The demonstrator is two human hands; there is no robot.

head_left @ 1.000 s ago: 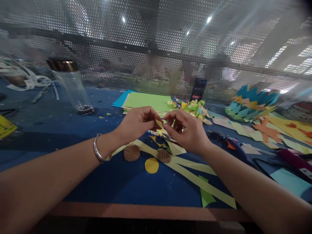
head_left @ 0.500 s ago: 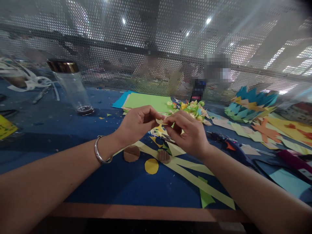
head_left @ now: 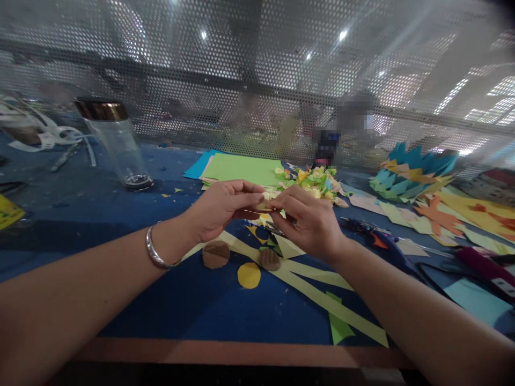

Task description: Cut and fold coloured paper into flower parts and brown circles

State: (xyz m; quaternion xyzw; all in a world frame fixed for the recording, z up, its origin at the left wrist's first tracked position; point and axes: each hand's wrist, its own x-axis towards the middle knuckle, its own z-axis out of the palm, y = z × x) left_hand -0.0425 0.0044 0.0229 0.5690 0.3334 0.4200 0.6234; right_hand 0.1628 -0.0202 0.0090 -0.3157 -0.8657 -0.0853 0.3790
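My left hand (head_left: 223, 208) and my right hand (head_left: 308, 217) meet over the middle of the table. Between their fingertips they pinch a small pale yellow paper piece (head_left: 264, 201), mostly covered by the fingers. Below the hands lie two brown discs (head_left: 216, 254) and a yellow paper disc (head_left: 249, 275). Long pale yellow paper strips (head_left: 322, 295) cross the blue table under the right wrist. Just beyond the right hand sits a heap of small folded paper flowers (head_left: 317, 181) in yellow, green and peach.
A clear bottle (head_left: 116, 145) stands on the left. Stacked green paper (head_left: 247, 169) lies behind the hands. On the right are a dark blue glue gun (head_left: 382, 241), a maroon tool (head_left: 488, 268) and a zigzag paper crown (head_left: 414, 171). A perforated metal screen (head_left: 241, 69) closes the back.
My left fingers have rolled over the paper piece, the thumb now lying along it. The left wrist has shifted slightly left; the right hand has turned a little and stays at the paper.
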